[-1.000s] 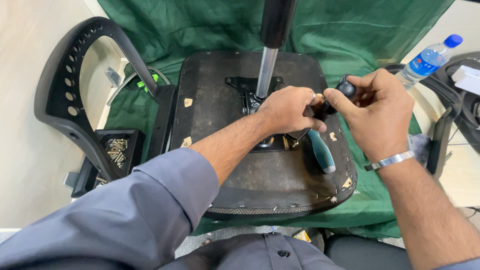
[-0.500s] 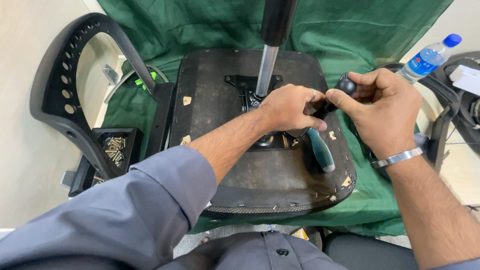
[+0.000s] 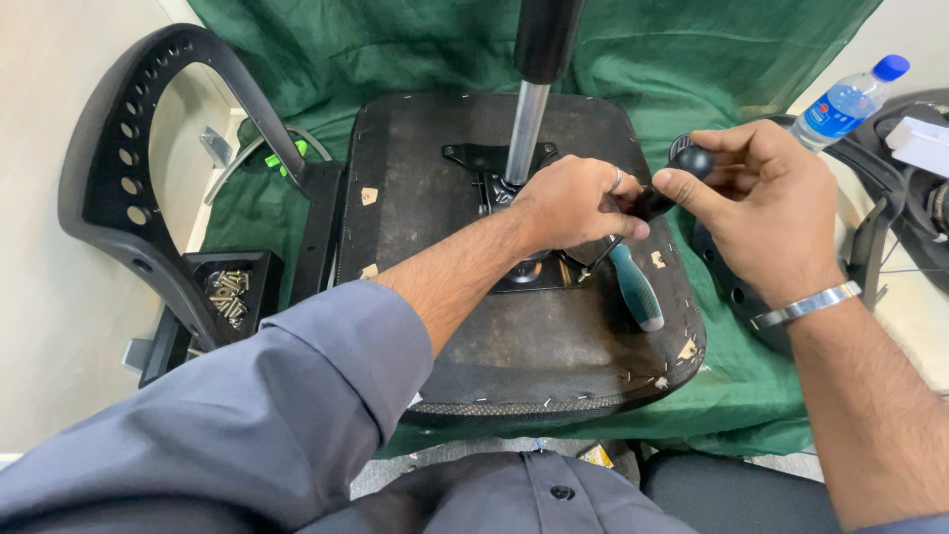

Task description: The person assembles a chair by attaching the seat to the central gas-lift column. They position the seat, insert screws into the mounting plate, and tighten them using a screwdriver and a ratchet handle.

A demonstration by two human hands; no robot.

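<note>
Both hands' grip on right-pointing lever (image 3: 657,193)

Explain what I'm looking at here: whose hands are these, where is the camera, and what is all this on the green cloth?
There is no machine here: a person works with bare hands, and the one picture comes from a camera on their head, looking down.

On a green cloth lies an office chair seat, turned underside up, with its metal post sticking up from the middle. A black backrest frame stands at the left, beside a small tray of screws. A water bottle lies at the upper right.

The left hand rests on the seat's mechanism near the post. The right hand grips a black lever knob with its fingers. A green-handled screwdriver lies on the seat below the hands.
</note>
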